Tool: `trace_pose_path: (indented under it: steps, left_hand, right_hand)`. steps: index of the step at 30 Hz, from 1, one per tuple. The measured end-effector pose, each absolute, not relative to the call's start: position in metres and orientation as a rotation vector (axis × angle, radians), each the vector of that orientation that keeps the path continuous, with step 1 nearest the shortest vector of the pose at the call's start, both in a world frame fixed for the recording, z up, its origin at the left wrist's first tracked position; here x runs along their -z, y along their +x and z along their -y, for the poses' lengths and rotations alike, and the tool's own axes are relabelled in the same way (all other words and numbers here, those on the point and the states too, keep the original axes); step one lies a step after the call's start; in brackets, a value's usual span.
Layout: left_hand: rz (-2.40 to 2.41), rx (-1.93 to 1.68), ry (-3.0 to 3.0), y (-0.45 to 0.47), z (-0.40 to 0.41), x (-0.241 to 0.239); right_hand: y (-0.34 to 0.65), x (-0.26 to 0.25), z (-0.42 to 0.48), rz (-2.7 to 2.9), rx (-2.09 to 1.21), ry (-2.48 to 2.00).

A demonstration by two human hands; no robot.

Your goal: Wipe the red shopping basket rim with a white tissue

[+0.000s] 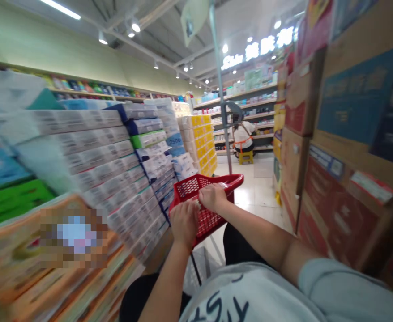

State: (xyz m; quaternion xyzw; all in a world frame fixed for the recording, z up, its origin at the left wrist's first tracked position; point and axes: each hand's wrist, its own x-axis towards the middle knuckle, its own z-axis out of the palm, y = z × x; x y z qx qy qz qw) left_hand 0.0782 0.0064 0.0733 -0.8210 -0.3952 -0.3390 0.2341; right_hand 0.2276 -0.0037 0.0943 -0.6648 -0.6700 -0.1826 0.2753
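A red plastic shopping cart basket [232, 181] stands in front of me in a store aisle. My left hand [184, 222] is closed round the near edge of the cart, on its left side. My right hand [212, 197] is also closed on the cart's near rim or handle, a little further forward. Both forearms reach out from my grey shirt. The inside of the basket is mostly hidden behind my hands.
Stacked tissue and paper packs [116, 165] line the left side close by. Tall piles of cardboard boxes [337, 147] wall the right. A grey pole [221, 94] rises beyond the cart. A person [242, 134] sits on a yellow stool [245, 156] at the far shelves.
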Motion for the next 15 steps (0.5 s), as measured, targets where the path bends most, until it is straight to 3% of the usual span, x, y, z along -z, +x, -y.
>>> trace_pose_path:
  steps: [15]
  left_hand:
    - [1.239, 0.747, -2.256, 0.0784, -0.0130, -0.0771]
  right_hand:
    - [0.2277, -0.0923, 0.0030, 1.793, 0.508, -1.813]
